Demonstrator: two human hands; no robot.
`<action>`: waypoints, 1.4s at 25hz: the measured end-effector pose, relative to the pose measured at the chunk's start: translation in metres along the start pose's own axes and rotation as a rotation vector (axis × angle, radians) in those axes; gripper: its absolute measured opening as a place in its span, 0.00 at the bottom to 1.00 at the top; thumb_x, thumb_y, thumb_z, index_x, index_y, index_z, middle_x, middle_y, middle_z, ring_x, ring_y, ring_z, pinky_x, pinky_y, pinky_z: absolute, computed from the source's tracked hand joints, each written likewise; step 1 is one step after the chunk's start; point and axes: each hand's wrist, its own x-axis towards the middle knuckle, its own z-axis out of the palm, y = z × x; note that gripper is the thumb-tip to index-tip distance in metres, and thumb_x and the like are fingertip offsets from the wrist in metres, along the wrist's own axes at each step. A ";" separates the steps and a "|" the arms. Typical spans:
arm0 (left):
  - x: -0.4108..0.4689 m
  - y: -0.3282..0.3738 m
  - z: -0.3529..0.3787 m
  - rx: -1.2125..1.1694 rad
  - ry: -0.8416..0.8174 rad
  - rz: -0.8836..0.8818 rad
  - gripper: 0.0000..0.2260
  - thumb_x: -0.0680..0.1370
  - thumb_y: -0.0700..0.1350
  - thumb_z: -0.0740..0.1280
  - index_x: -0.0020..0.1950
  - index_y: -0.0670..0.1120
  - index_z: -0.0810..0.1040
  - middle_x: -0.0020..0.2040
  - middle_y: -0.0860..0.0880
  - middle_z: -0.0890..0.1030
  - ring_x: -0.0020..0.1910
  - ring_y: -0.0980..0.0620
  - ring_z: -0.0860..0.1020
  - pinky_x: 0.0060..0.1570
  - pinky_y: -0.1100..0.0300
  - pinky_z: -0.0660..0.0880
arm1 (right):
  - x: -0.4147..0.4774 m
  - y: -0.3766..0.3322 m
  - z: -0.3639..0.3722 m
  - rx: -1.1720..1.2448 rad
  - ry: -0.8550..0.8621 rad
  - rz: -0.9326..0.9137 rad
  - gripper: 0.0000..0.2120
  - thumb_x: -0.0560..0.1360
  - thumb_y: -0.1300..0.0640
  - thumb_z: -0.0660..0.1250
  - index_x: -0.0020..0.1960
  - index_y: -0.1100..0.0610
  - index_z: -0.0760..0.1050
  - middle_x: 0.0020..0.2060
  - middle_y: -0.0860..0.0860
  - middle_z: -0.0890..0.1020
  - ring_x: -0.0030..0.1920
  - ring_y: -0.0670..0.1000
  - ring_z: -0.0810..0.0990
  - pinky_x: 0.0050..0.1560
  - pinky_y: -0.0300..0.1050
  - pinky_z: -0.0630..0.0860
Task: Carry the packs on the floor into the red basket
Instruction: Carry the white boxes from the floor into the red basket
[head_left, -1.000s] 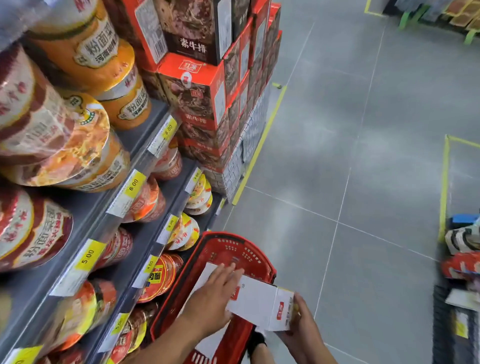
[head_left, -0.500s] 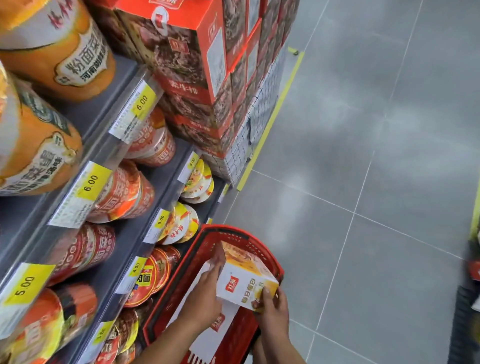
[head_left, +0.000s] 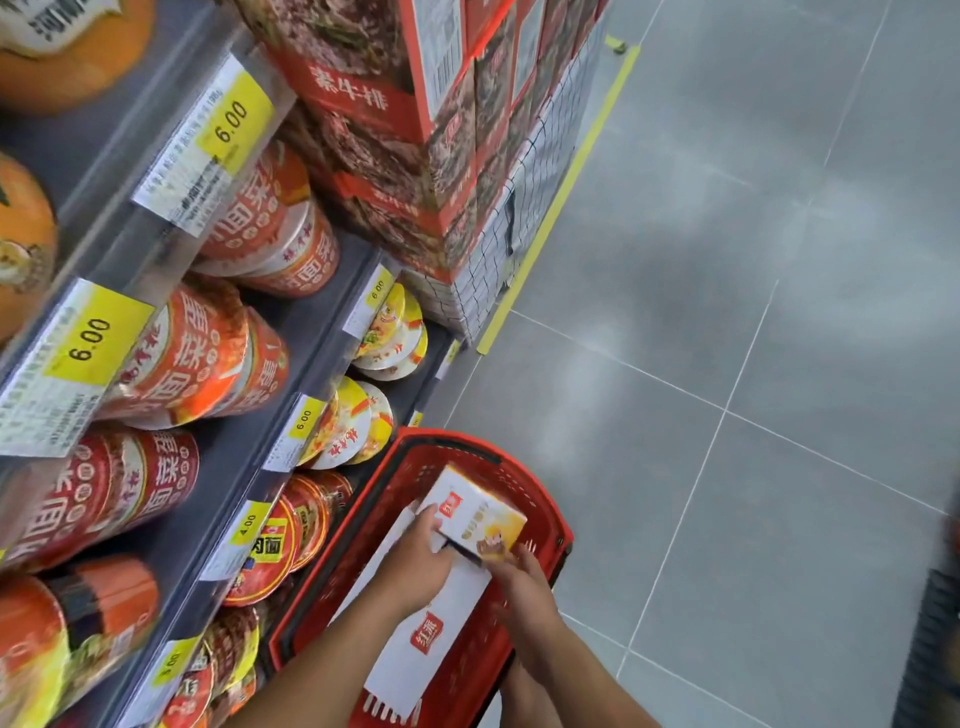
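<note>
- Hands meet over the red plastic mesh shopping basket (head_left: 540, 512), which stands on the grey tiled floor (head_left: 753, 322) just beside the bottom of the grey shelving unit (head_left: 322, 322).
- Left hand (head_left: 415, 564) has its fingers closed on the near left side of a small white and yellow cardboard pack (head_left: 480, 512).
- Right hand (head_left: 522, 577) grips the same pack from its near right corner, fingers curled under the edge.
- That pack sits tilted inside the basket's rim, at the basket's far end, held above a flat white pack with a red logo (head_left: 426, 639).
- The flat white pack lies along the basket's length, reaching toward its near end.
- Round orange and red noodle bowls (head_left: 192, 358) fill the shelves to the left of the basket, behind yellow price tags (head_left: 93, 338).
- Red printed cartons (head_left: 395, 119) are stacked beyond the basket, next to a yellow floor line (head_left: 561, 208).
</note>
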 end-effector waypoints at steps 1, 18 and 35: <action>0.005 0.000 0.001 0.028 -0.023 -0.019 0.30 0.80 0.44 0.61 0.81 0.54 0.54 0.79 0.53 0.62 0.67 0.37 0.74 0.53 0.50 0.78 | 0.010 -0.002 0.001 -0.037 -0.036 0.000 0.19 0.75 0.55 0.74 0.64 0.51 0.74 0.56 0.47 0.83 0.56 0.50 0.81 0.63 0.52 0.73; -0.115 0.030 -0.042 0.741 0.080 0.331 0.34 0.81 0.58 0.62 0.82 0.47 0.53 0.82 0.48 0.56 0.80 0.46 0.53 0.76 0.50 0.57 | -0.106 -0.033 -0.015 -0.914 0.153 -0.506 0.33 0.65 0.39 0.73 0.67 0.47 0.74 0.61 0.44 0.80 0.61 0.47 0.79 0.61 0.48 0.77; -0.372 -0.053 -0.089 0.894 0.437 0.559 0.40 0.78 0.70 0.57 0.82 0.51 0.48 0.83 0.49 0.50 0.81 0.47 0.48 0.78 0.45 0.52 | -0.370 0.024 0.000 -1.578 0.395 -1.011 0.53 0.64 0.22 0.66 0.81 0.44 0.52 0.80 0.49 0.60 0.79 0.55 0.58 0.77 0.62 0.58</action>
